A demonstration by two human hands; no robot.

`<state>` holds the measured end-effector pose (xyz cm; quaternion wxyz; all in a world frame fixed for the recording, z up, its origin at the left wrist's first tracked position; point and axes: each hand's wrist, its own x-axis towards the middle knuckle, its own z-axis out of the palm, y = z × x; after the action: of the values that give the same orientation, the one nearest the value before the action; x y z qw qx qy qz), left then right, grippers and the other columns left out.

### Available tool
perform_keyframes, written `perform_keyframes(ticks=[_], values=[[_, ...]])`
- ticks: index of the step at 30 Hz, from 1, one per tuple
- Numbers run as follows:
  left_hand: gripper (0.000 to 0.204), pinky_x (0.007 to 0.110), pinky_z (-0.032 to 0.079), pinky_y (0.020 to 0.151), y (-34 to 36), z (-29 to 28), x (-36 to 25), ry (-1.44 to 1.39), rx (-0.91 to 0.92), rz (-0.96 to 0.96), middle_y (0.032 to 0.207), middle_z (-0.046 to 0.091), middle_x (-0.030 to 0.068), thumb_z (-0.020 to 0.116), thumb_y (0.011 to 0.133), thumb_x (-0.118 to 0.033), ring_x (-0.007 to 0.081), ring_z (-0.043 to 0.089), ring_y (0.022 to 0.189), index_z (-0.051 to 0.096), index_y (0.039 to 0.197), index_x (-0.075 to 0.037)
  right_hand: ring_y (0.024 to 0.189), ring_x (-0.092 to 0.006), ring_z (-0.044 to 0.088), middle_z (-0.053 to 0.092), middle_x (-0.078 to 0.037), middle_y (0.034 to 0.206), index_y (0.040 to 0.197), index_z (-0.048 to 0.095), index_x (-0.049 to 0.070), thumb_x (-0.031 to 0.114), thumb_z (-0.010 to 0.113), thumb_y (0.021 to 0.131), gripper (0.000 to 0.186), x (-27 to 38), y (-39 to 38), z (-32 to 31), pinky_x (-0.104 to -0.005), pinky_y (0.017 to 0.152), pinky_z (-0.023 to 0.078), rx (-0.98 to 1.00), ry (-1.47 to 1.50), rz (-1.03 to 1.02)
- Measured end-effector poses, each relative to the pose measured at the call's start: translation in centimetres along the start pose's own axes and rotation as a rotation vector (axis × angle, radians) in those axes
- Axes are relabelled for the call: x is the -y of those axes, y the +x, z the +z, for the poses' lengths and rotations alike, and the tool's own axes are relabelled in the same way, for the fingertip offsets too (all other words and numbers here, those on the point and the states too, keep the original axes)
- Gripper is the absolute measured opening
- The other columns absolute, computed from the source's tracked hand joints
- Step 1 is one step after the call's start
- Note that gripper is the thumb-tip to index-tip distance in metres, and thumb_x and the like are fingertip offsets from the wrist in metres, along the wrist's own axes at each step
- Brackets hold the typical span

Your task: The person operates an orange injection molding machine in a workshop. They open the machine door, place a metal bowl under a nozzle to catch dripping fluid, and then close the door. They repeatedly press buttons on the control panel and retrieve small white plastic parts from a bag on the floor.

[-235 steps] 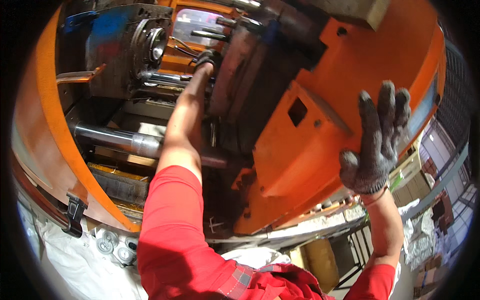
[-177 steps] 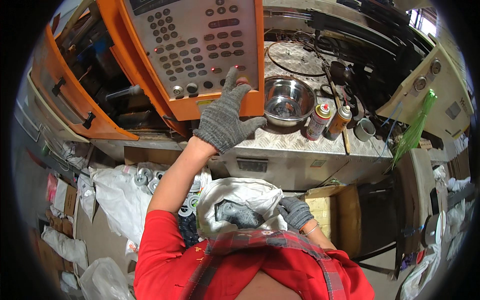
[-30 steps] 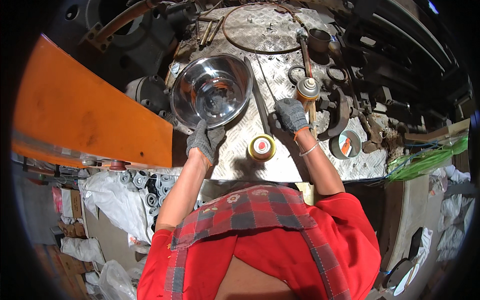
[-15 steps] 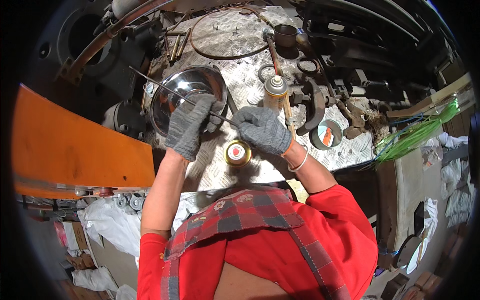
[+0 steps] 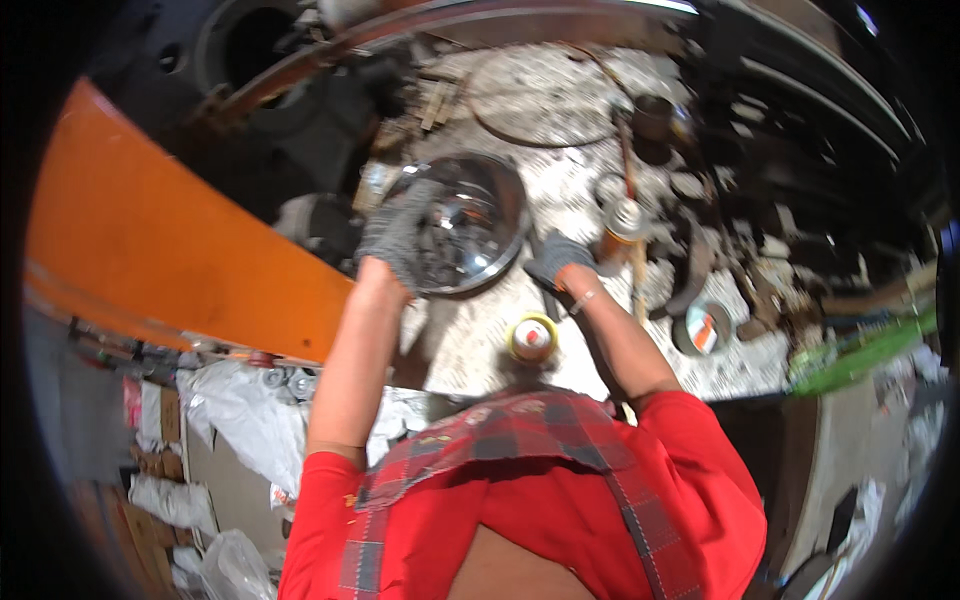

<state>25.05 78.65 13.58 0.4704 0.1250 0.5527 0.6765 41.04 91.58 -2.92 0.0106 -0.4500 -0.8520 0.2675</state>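
A shiny, rounded metal bowl (image 5: 495, 215) lies on the worktable. My left hand (image 5: 395, 240), in a grey knit glove, reaches over its left side; motion smears the fingers, so whether they hold anything is unclear. To the bowl's right, my gloved right hand (image 5: 563, 260) is curled over a dark bar (image 5: 551, 304) that shows just below the fist. Nearer to me stands a can with a red-and-white top (image 5: 533, 340). A spray can (image 5: 622, 232) stands just right of my right hand. The thin dark rod cannot be made out.
A patterned metal tabletop (image 5: 470, 365) carries these things. At the far side lies a large thin hoop (image 5: 545, 142). A clamp-like curved iron piece (image 5: 692, 270) and a round tin (image 5: 702, 328) are on the right. An orange panel (image 5: 180, 240) borders the left.
My view has shifted, so the table appears farther right. My hands have parted: the left is over the bowl, the right down by the dark bar. The rod they held no longer shows.
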Motion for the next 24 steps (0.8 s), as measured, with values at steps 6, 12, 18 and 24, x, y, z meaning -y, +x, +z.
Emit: perform_keyframes(ticks=[6, 12, 18, 24], values=[[0.027, 0.021, 0.033, 0.034, 2.5, 1.2, -2.5, -0.01, -0.088, 0.154, 0.049, 0.047, -0.0002, 0.05, 0.093, -0.026, 0.0106, 0.042, 0.038, 0.054, 0.071, -0.011, 0.091, -0.0396, 0.063, 0.063, -0.03, 0.092, 0.084, 0.068, -0.004, 0.025, 0.059, 0.067, 0.034, -0.2, 3.4, 0.7, -0.041, 0.081, 0.051, 0.004, 0.043, 0.013], [0.015, 0.03, 0.034, 0.039, 7.3, 1.4, -6.1, -0.165, -0.179, 0.266, 0.054, 0.05, 0.0081, 0.054, 0.085, -0.014, 0.0189, 0.043, 0.041, 0.058, 0.076, -0.002, 0.056, -0.0278, 0.06, 0.061, -0.017, 0.064, 0.072, 0.065, -0.002, 0.029, 0.063, 0.071, 0.032, -2.1, 6.4, 0.0, -0.0391, 0.053, 0.046, -0.052, 0.759, -0.029], [0.016, 0.024, 0.031, 0.037, 11.5, 0.5, -10.0, -0.137, -0.224, 0.336, 0.056, 0.044, 0.0045, 0.047, 0.089, -0.011, 0.0121, 0.038, 0.04, 0.049, 0.074, -0.005, 0.051, -0.0192, 0.055, 0.058, -0.008, 0.064, 0.081, 0.063, 0.001, 0.014, 0.061, 0.083, 0.014, 0.6, 5.9, -4.7, -0.0322, 0.047, 0.044, 0.031, 1.613, 0.174], [0.011, 0.027, 0.041, 0.047, 14.7, 1.2, -12.6, -0.397, -0.126, 0.289, 0.067, 0.053, 0.0057, 0.054, 0.085, -0.014, 0.0161, 0.049, 0.052, 0.056, 0.077, -0.007, 0.06, -0.0148, 0.057, 0.06, -0.008, 0.074, 0.084, 0.063, 0.001, 0.008, 0.058, 0.085, 0.009, 3.6, 5.7, -4.4, -0.0253, 0.051, 0.047, 0.125, 1.893, -0.17]])
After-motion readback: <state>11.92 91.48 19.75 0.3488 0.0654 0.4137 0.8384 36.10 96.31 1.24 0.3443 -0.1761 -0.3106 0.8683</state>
